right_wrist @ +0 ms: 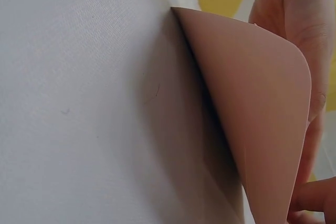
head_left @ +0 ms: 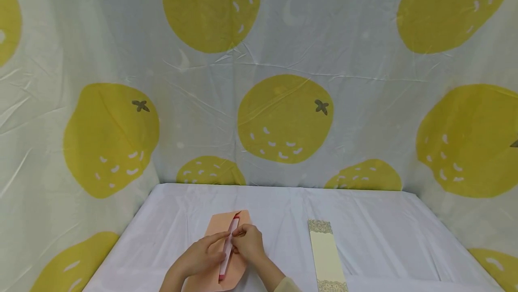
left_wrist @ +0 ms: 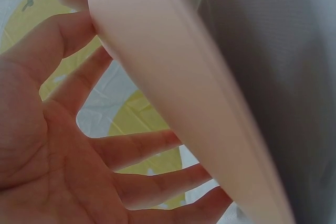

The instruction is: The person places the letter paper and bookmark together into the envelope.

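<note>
A peach paper envelope [head_left: 216,226] lies aslant on the white table, its flap [right_wrist: 252,93] raised off the cloth in the right wrist view. Along its opening shows a narrow white piece with red ends [head_left: 227,260]; whether it is a card or a strip, I cannot tell. My left hand [head_left: 202,253] rests across the envelope from the left. In the left wrist view, its spread fingers [left_wrist: 142,148] touch the paper's edge. From the right, my right hand [head_left: 248,242] pinches at the white piece with thumb and curled forefinger; its fingertips partly hide the exact hold.
A cream paper band [head_left: 327,256] with gold lace-patterned ends lies flat to the right of my hands. White cloth covers the table [head_left: 279,206]. A curtain [head_left: 202,103] printed with yellow fruit encloses the back and sides.
</note>
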Demonstrator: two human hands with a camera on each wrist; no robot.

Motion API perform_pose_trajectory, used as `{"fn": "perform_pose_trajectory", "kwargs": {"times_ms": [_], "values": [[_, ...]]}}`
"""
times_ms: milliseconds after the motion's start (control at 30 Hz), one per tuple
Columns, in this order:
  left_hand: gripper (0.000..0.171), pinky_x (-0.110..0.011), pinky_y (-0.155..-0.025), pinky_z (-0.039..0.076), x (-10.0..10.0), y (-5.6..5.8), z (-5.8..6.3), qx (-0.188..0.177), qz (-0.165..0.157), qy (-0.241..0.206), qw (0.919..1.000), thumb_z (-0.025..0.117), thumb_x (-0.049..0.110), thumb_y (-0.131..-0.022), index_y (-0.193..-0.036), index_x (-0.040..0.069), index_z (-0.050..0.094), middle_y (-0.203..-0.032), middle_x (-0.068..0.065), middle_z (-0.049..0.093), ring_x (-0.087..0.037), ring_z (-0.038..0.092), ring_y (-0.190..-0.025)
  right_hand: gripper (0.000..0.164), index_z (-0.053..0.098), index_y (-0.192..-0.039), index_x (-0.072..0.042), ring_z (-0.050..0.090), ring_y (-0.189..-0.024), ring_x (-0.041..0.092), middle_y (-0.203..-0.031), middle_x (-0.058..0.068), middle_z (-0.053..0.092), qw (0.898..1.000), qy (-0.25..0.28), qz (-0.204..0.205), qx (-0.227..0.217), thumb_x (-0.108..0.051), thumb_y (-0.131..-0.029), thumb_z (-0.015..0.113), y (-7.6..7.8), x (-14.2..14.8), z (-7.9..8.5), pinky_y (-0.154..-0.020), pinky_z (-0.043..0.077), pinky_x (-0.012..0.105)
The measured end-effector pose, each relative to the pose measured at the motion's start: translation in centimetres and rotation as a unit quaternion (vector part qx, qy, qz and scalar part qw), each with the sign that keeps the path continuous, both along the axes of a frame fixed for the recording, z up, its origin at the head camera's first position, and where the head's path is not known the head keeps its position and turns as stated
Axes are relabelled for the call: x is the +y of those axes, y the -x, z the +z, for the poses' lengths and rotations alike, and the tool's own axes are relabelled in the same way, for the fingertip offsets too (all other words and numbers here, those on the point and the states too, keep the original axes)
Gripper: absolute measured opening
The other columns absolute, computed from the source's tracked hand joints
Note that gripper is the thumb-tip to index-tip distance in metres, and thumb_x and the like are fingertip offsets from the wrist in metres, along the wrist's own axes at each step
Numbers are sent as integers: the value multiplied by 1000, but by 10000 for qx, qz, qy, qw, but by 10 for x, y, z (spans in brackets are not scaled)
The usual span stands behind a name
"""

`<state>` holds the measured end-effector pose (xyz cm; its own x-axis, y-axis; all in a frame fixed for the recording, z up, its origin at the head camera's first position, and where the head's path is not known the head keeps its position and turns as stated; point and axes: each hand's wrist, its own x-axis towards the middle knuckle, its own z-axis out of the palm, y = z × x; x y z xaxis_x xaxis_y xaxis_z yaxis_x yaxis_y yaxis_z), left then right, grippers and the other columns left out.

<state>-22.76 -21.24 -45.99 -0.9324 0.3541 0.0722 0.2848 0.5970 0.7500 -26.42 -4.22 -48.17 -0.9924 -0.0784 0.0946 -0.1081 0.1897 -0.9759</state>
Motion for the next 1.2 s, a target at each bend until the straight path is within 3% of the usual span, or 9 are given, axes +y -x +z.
{"fn": "perform_pose_trajectory", "kwargs": {"times_ms": [800,1200], "values": [[49,-62,-91,41,-1,0,0,-52,-258,-163,9995,65,19,-90,-138,10,56,-134,-16,56,-43,48,-122,14,62,-77,3,61,-51,11,-64,2,59,9996,209,150,-75,14,-77,71,-1,-5,-5,-49,54,27],[51,-65,-93,39,-1,0,0,52,-166,-39,9998,67,22,-89,-137,7,56,-132,-17,57,-46,48,-122,5,63,-75,4,62,-47,12,-59,5,62,9997,174,76,-127,8,-78,66,-7,-1,2,-46,52,25]]}}
